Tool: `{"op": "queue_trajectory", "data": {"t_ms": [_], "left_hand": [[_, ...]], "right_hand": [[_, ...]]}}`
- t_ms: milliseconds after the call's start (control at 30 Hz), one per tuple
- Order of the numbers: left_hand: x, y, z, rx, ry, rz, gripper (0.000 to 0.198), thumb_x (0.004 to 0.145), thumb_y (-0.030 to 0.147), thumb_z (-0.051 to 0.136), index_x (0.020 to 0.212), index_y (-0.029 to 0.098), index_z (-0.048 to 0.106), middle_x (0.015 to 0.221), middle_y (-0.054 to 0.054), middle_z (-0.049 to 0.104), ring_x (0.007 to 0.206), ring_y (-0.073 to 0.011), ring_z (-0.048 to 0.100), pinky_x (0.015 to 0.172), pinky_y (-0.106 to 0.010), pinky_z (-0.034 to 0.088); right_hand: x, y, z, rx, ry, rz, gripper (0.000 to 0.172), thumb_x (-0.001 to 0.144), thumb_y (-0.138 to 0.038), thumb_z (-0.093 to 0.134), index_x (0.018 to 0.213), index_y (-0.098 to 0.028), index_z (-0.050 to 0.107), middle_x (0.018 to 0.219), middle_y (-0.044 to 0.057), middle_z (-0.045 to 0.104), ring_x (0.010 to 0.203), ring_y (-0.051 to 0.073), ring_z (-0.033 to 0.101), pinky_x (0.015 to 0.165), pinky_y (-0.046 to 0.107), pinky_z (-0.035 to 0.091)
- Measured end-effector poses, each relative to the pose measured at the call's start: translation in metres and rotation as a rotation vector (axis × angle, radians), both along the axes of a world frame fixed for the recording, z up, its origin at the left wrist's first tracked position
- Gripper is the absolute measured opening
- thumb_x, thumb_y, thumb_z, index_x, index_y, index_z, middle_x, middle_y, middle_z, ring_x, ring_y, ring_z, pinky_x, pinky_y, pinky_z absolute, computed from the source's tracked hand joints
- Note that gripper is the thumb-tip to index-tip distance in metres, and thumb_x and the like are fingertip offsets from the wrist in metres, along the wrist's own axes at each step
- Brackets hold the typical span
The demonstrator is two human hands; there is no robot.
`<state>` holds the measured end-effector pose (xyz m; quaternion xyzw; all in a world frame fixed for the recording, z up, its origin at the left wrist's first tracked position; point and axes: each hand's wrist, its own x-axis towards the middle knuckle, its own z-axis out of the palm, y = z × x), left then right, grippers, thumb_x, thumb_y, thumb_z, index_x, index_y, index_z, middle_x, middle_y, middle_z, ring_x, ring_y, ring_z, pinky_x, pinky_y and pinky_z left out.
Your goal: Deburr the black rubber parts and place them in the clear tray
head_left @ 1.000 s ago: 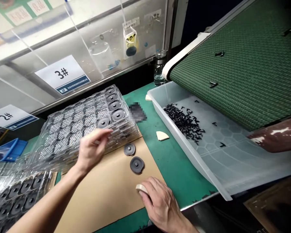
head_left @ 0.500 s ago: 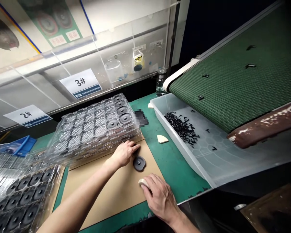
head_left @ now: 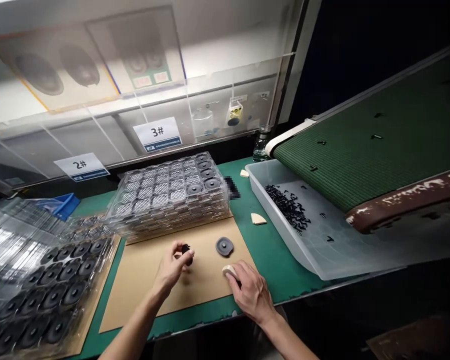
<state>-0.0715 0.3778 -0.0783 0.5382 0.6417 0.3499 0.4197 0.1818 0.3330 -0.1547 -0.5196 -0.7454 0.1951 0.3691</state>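
Note:
My left hand [head_left: 172, 266] is closed on a small dark rubber part [head_left: 187, 254], held up on edge above the brown cardboard sheet [head_left: 135, 295]. The fingers hide some of that part. A dark grey round rubber disc [head_left: 224, 246] with a raised centre lies flat on the cardboard, between and beyond my hands. Just in front of the disc, my right hand [head_left: 252, 291] grips a cream sponge pad [head_left: 230, 271] near the cardboard's right edge; only the pad's front end shows past the fingers.
Stacked clear trays [head_left: 165, 200] stand at the back, with several dark discs in the top one. A filled tray [head_left: 48, 295] lies left. To the right, a plastic bin [head_left: 345, 257] holds small black pieces under a green conveyor [head_left: 360, 165]. Another cream pad [head_left: 258, 218] lies on the green table.
My left hand has come back from beside the tray stack toward me and left, now with a dark part visible in it. The right hand keeps the sponge pad. The camera view has shifted.

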Motion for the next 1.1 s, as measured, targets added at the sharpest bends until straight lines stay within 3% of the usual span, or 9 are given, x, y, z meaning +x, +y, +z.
{"op": "queue_trajectory", "data": {"t_ms": [167,267,400,533,667,800,867,933,1100], "left_hand": [[0.001,-0.078,0.0,-0.099,-0.408,0.242,0.053,0.079,0.064,0.073,0.102,0.018,0.062,0.084,-0.002,0.06,0.066,-0.0182,0.066,0.054,-0.029,0.055],[0.004,-0.119,-0.002,-0.139,-0.521,0.32,0.055,0.075,0.06,0.081,0.11,0.018,0.07,0.091,-0.005,0.067,0.073,-0.0196,0.068,0.055,-0.026,0.055],[-0.003,-0.162,-0.002,-0.199,-0.612,0.324,0.058,0.077,0.056,0.082,0.121,0.018,0.074,0.109,-0.011,0.074,0.091,-0.0259,0.071,0.068,-0.031,0.06],[-0.02,-0.192,0.003,-0.233,-0.737,0.175,0.055,0.086,0.046,0.078,0.134,0.021,0.067,0.134,-0.014,0.067,0.119,-0.0323,0.066,0.092,-0.042,0.06],[-0.031,-0.211,0.006,-0.196,-0.874,0.104,0.058,0.088,0.035,0.079,0.142,0.024,0.062,0.144,-0.013,0.062,0.135,-0.0317,0.056,0.114,-0.042,0.047],[-0.033,-0.217,0.009,-0.13,-1.028,0.119,0.066,0.08,0.036,0.087,0.14,0.021,0.063,0.143,-0.016,0.063,0.134,-0.0331,0.057,0.116,-0.04,0.045],[-0.033,-0.217,0.014,-0.077,-1.064,0.162,0.066,0.078,0.036,0.088,0.138,0.021,0.065,0.144,-0.016,0.062,0.133,-0.0322,0.059,0.112,-0.035,0.048],[-0.035,-0.217,0.021,-0.035,-1.062,0.214,0.063,0.08,0.035,0.086,0.138,0.022,0.064,0.145,-0.015,0.061,0.132,-0.0302,0.059,0.11,-0.031,0.049],[-0.037,-0.218,0.039,0.062,-0.982,0.275,0.06,0.082,0.032,0.085,0.136,0.021,0.064,0.143,-0.015,0.063,0.127,-0.0274,0.063,0.108,-0.028,0.05]], "right_hand": [[-0.034,-0.039,0.031,-0.102,0.082,0.06,0.02,0.107,-0.031,0.047,0.101,-0.021,0.064,0.092,0.003,0.064,0.083,0.018,0.06,0.075,0.027,0.044],[-0.069,-0.081,0.054,-0.324,0.265,0.218,0.021,0.105,-0.035,0.051,0.097,-0.021,0.065,0.084,0.0,0.063,0.073,0.015,0.057,0.067,0.024,0.044],[-0.095,-0.113,0.063,-0.557,0.557,0.198,0.026,0.097,-0.043,0.062,0.09,-0.019,0.065,0.084,0.002,0.062,0.075,0.017,0.057,0.067,0.026,0.047],[-0.094,-0.114,0.064,-0.855,0.799,0.175,0.036,0.093,-0.053,0.069,0.095,-0.018,0.064,0.082,0.002,0.063,0.068,0.015,0.059,0.061,0.025,0.051],[-0.099,-0.114,0.08,-1.016,0.973,0.221,0.04,0.09,-0.055,0.071,0.1,-0.017,0.064,0.087,0.002,0.061,0.062,0.01,0.053,0.06,0.025,0.054],[-0.109,-0.116,0.101,-1.137,1.1,0.283,0.042,0.085,-0.051,0.077,0.106,-0.016,0.067,0.09,0.003,0.062,0.061,0.008,0.053,0.058,0.024,0.055],[-0.111,-0.113,0.107,-1.147,1.119,0.308,0.042,0.085,-0.051,0.077,0.105,-0.015,0.066,0.086,0.003,0.063,0.062,0.01,0.056,0.058,0.024,0.054],[-0.108,-0.108,0.11,-1.031,1.033,0.267,0.042,0.087,-0.053,0.076,0.101,-0.015,0.066,0.081,0.002,0.062,0.063,0.011,0.058,0.058,0.022,0.053],[-0.092,-0.103,0.13,-0.66,0.548,0.201,0.032,0.1,-0.048,0.06,0.098,-0.017,0.065,0.073,-0.001,0.06,0.063,0.012,0.057,0.06,0.023,0.049]]}}
